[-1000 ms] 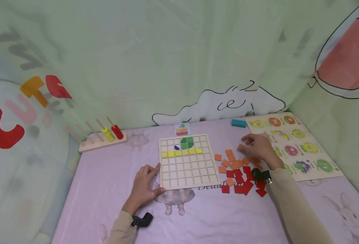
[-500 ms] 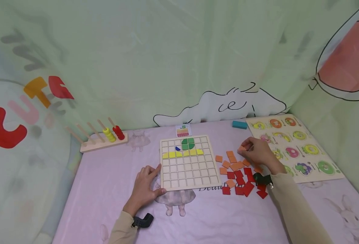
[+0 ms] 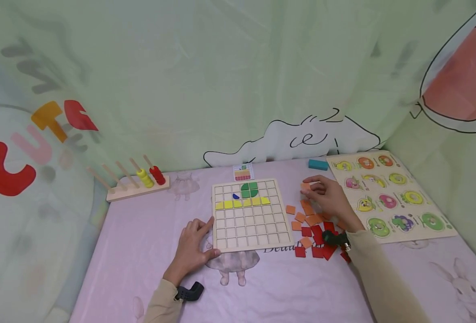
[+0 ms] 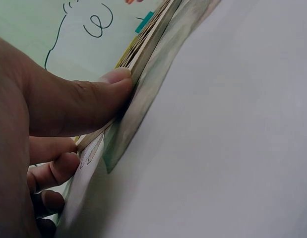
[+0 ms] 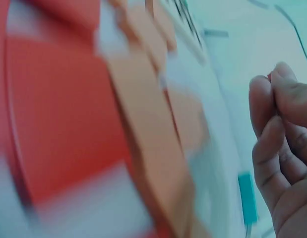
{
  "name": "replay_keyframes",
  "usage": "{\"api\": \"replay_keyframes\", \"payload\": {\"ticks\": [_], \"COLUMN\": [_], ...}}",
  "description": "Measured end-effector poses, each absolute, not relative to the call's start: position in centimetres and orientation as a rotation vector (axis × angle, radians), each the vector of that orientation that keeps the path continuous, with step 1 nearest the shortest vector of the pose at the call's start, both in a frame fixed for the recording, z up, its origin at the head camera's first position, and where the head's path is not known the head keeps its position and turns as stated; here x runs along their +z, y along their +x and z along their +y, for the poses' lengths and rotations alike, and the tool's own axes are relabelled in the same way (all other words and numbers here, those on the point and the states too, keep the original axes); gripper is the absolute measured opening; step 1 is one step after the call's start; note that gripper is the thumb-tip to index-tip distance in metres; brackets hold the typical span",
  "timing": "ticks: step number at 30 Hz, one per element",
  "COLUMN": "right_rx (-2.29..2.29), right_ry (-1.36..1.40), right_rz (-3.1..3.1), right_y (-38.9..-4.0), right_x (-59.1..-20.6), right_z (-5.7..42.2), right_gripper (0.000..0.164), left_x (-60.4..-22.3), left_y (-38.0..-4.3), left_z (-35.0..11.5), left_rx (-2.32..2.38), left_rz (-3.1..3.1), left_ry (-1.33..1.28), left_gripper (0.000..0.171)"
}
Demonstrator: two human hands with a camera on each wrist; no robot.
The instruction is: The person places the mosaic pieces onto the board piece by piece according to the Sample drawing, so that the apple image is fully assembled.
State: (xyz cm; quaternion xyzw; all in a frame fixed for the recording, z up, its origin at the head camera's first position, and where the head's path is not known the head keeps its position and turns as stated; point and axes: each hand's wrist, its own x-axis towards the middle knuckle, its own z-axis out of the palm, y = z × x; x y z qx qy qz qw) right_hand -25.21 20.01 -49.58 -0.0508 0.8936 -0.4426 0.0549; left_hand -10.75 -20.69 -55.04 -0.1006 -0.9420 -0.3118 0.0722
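The right hand [image 3: 330,197] pinches an orange tile [image 3: 305,185] between thumb and fingertips, right of the board [image 3: 251,231] and apart from it. The left hand [image 3: 189,247] has thumb and forefinger spread around the board's near-left corner — light, steady pressure should stop sliding. A level tile, gripped by its edges, would best clear the yellow pieces [image 3: 236,203].

Was enclosed at the far side by pale green drapes [image 3: 238,80], with colourful lettering [image 3: 53,121] left, a reddish heart [image 3: 452,85] right; was spread near with lilac cloth [image 3: 278,287].
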Motion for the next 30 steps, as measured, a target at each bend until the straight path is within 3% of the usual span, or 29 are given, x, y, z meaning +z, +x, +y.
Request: {"api": "replay_keyframes", "payload": {"ticks": [15,24,30], "right_rx": [-1.256,-1.201,-1.191], "right_ry": [-0.528,-0.552,-0.486], "right_rz": [2.665,2.666,2.682], "right_y": [-23.4,-23.6,-23.7], "right_x": [-50.8,-51.0,-51.1], "right_z": [12.9,12.4,12.6], "right_gripper": [0.031,0.034,0.027], "left_x": [-55.0,-55.0,-54.9], "left_y": [-10.7,-10.7,-10.7], "left_z": [-20.7,-20.7,-20.7], "left_rx": [-0.933,-0.923,-0.926], "left_rz": [-2.842,-2.833,-2.837], "left_ry": [-0.297,-0.307,-0.302], "left_gripper": [0.093,0.094,0.093]}}
